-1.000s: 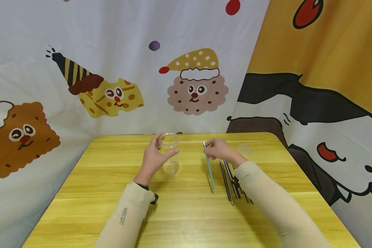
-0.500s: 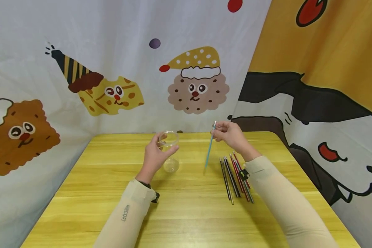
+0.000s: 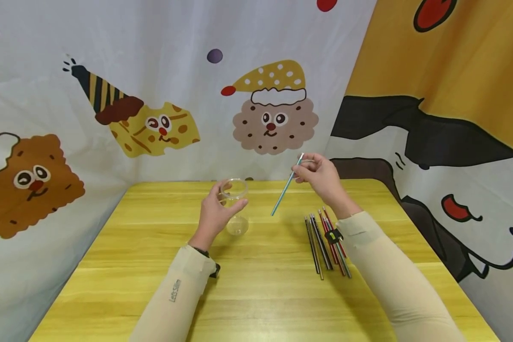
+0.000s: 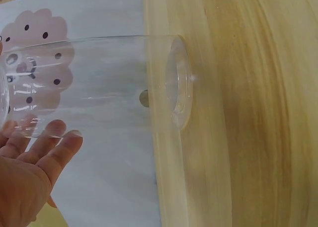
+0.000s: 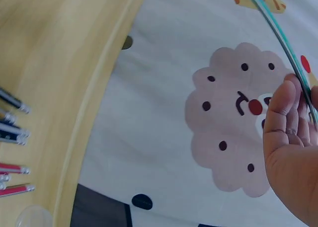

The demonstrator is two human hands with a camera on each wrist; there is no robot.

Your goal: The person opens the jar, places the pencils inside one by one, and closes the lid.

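Observation:
In the head view my left hand [image 3: 215, 211] grips a clear plastic jar [image 3: 237, 226] near its top, thumb on one side and fingers on the other. The jar stands upright with its mouth uncovered; the left wrist view shows the transparent wall of the jar [image 4: 109, 83] with the fingers [image 4: 62, 150] against it. To the right, my right hand [image 3: 322, 179] pinches a light-blue pencil [image 3: 284, 191] near its eraser end. This pencil hangs in the air, tilted, its lower end pointing down toward the jar but apart from it.
Several dark, red and other pencils [image 3: 325, 247] lie side by side on the wooden table [image 3: 256, 294], below the right wrist. A clear round lid [image 5: 35, 219] lies near the table's far edge in the right wrist view. A printed curtain [image 3: 166, 38] hangs behind the table.
My right hand has lifted the blue pencil up from beside the other pencils, and its lower end has swung left toward the jar. My left hand stays on the jar.

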